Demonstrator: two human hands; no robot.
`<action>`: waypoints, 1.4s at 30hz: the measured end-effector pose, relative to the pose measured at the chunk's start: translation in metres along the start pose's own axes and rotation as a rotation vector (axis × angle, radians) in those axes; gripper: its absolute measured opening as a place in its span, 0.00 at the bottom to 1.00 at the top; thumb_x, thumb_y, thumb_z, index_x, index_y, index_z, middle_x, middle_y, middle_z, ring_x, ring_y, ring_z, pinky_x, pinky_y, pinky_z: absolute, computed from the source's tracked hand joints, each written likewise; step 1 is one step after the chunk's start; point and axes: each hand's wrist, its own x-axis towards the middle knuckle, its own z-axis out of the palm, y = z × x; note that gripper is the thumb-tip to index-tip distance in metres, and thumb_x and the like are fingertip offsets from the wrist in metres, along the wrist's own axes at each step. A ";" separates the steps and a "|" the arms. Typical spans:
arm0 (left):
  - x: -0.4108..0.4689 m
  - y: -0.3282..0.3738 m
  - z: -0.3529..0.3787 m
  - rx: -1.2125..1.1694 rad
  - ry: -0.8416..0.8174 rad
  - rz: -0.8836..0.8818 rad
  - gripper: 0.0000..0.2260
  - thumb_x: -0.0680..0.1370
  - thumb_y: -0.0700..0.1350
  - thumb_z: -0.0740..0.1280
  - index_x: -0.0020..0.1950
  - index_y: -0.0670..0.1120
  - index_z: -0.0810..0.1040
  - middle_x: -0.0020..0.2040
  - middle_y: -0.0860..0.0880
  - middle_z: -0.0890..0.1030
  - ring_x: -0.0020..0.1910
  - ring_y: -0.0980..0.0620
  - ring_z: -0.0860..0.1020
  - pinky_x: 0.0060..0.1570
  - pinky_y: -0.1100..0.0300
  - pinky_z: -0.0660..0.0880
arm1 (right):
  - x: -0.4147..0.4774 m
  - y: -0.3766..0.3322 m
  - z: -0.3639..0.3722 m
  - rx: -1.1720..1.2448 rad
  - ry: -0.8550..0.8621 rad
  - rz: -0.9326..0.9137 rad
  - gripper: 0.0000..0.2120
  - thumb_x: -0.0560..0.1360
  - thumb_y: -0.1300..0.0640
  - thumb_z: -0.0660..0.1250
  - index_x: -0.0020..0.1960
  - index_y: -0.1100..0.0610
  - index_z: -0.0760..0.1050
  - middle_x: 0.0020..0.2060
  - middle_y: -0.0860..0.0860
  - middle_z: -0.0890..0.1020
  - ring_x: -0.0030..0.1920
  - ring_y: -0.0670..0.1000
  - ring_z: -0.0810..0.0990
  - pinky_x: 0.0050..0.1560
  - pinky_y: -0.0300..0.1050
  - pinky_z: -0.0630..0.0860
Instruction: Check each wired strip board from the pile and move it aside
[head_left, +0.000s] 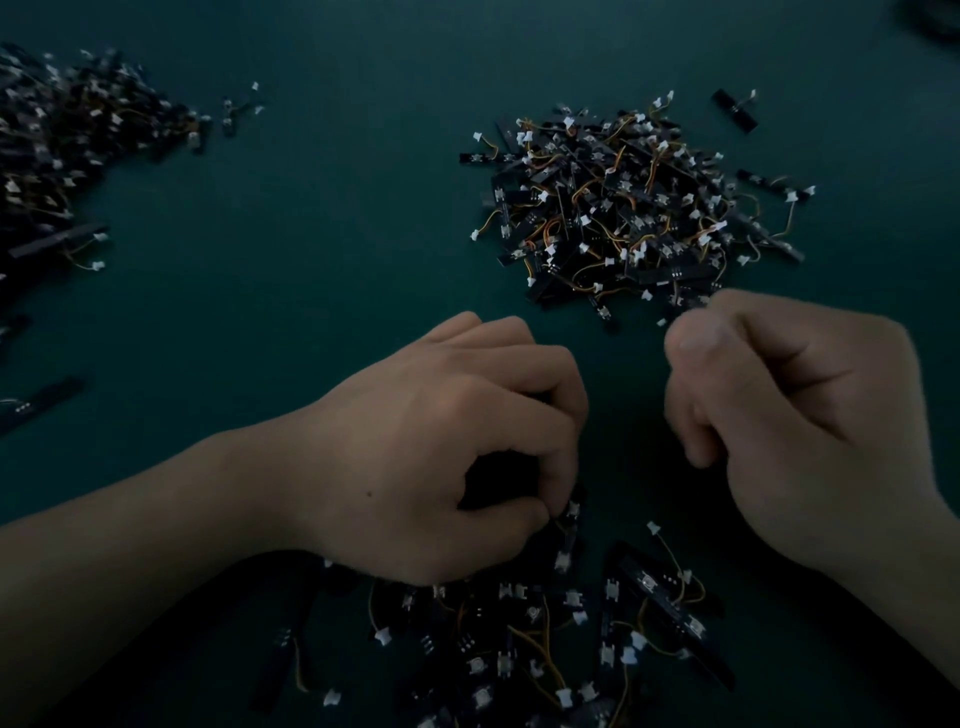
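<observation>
A heap of black wired strip boards (623, 208) with white plugs and yellow wires lies right of centre on the dark green table (322, 218). My left hand (441, 457) is curled over the near scatter of boards (545, 639), thumb and fingers pinching the top end of one black strip board (567, 540) that points down toward that scatter. My right hand (795, 415) hovers at the heap's near edge, blurred, with its fingers curled into a fist. Nothing shows inside it.
A second, larger heap of boards (78, 140) fills the far left. Single boards lie at the left edge (41, 400) and beyond the main heap at the back right (735, 110). A dark round object (935, 21) sits in the top right corner.
</observation>
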 end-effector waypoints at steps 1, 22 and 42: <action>0.001 -0.001 0.000 -0.016 0.016 -0.003 0.05 0.74 0.45 0.73 0.44 0.55 0.80 0.50 0.59 0.78 0.51 0.55 0.75 0.53 0.50 0.70 | 0.000 0.000 -0.001 -0.003 -0.033 -0.007 0.25 0.84 0.50 0.60 0.29 0.58 0.69 0.24 0.49 0.75 0.24 0.47 0.73 0.28 0.34 0.67; -0.002 -0.002 -0.003 -0.391 0.250 -0.220 0.15 0.83 0.52 0.62 0.41 0.44 0.77 0.32 0.49 0.74 0.31 0.53 0.72 0.34 0.57 0.70 | 0.001 -0.002 -0.003 0.001 -0.192 0.006 0.09 0.80 0.50 0.65 0.41 0.47 0.75 0.27 0.50 0.77 0.23 0.48 0.72 0.24 0.35 0.67; 0.001 -0.002 -0.006 -0.213 0.157 -0.134 0.19 0.83 0.46 0.61 0.35 0.38 0.77 0.28 0.45 0.73 0.31 0.44 0.73 0.42 0.46 0.70 | -0.001 -0.005 0.002 -0.102 -0.216 -0.058 0.10 0.78 0.51 0.67 0.39 0.49 0.73 0.26 0.46 0.76 0.21 0.48 0.71 0.23 0.33 0.64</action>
